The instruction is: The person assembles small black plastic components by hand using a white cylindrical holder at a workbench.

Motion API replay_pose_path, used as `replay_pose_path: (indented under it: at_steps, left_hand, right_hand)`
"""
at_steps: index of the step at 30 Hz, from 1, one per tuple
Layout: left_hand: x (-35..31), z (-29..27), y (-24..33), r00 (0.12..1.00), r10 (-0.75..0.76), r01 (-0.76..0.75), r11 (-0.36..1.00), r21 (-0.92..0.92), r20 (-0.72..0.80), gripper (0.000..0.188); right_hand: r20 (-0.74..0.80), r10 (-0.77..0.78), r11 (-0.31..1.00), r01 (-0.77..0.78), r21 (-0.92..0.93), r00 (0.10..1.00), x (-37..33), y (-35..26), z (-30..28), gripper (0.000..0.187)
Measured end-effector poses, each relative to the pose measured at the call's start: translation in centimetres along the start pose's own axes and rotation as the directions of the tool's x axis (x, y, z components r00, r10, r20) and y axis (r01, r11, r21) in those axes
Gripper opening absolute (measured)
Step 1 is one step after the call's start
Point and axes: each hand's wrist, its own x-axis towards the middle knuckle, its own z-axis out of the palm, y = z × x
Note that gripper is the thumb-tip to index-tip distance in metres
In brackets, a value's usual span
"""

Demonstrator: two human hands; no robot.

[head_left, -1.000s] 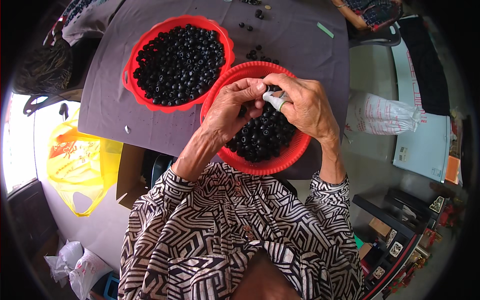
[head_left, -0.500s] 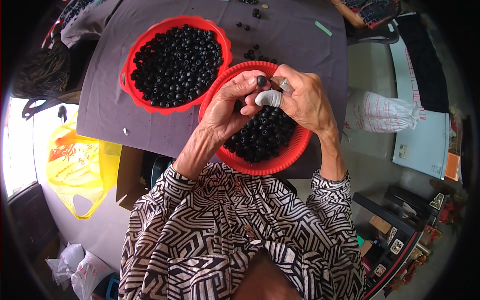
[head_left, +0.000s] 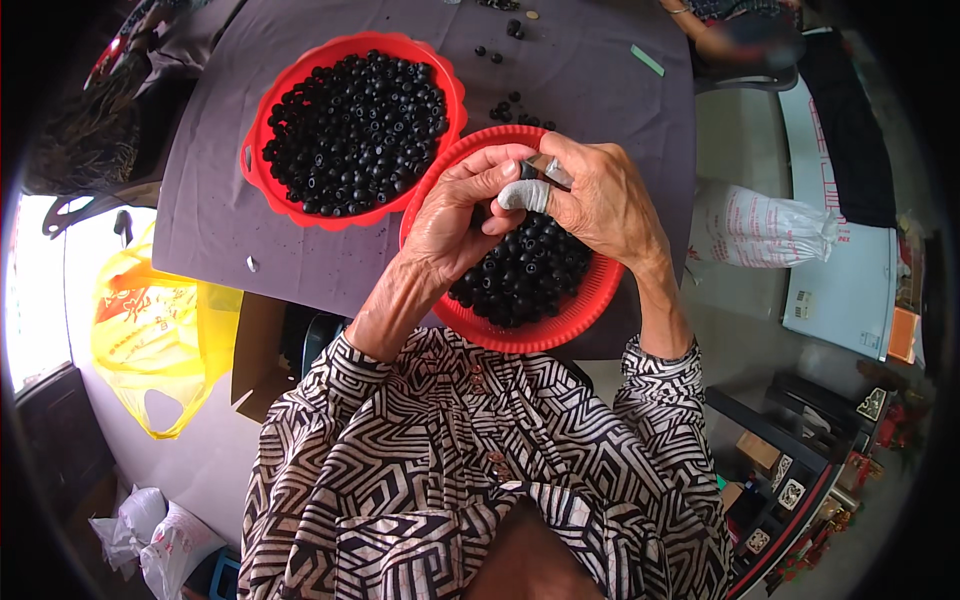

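Note:
My left hand (head_left: 450,215) pinches one small round black piece (head_left: 527,171), like a bead or cap, between thumb and fingertips. Against it presses my right hand (head_left: 608,200), its thumb and index finger wrapped in whitish finger covers (head_left: 523,196). Something small and thin seems to lie in the right fingers, but its kind is too hidden to tell. Both hands are above a red ribbed basin (head_left: 585,318) holding many loose black pieces (head_left: 520,275), some showing ring-shaped openings. Hands and wrists cover the basin's far part.
A red scalloped basin (head_left: 262,180), heaped with similar pieces, stands to the left on the grey tablecloth (head_left: 580,60). Stray pieces (head_left: 503,112) and a green strip (head_left: 647,60) lie beyond. A yellow bag (head_left: 165,335) hangs at left; another person's arm (head_left: 705,38) shows far right.
My right thumb has moved slightly left onto the black piece, now covering more of it. At the far right, the other person's hand has shifted and blurs.

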Motion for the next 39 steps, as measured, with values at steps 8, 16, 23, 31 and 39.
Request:
replay_pose_path:
  at_steps: [8, 16, 23, 31, 39]
  left_hand:
    - [-0.1, -0.2, 0.0, 1.000, 0.018, -0.018, 0.999, -0.029, 0.009, 0.017]
    - [-0.3, 0.3, -0.1, 0.998, 0.056, -0.055, 0.998, 0.027, -0.035, 0.015]
    - [-0.2, 0.5, -0.1, 0.999, 0.030, -0.031, 0.998, -0.051, -0.016, 0.016]
    - [-0.3, 0.5, -0.2, 0.998, 0.038, -0.038, 0.999, 0.004, -0.052, 0.016]
    - [-0.3, 0.2, -0.3, 0.997, 0.065, -0.064, 0.998, 0.020, -0.029, 0.015]
  right_hand:
    - [0.012, -0.014, 0.999, 0.014, -0.045, 1.000, -0.1, -0.3, -0.1, 0.040]
    - [-0.017, -0.073, 0.994, 0.072, -0.084, 0.997, -0.4, -0.1, 0.4, 0.025]
    - [-0.101, -0.123, 0.992, 0.121, -0.032, 0.987, -0.5, 0.3, 0.3, 0.031]
    - [-0.013, -0.051, 0.997, 0.050, -0.066, 0.999, -0.3, 0.0, -0.3, 0.041]
    - [-0.027, -0.076, 0.994, 0.074, -0.082, 0.997, -0.4, 0.4, 0.5, 0.036]
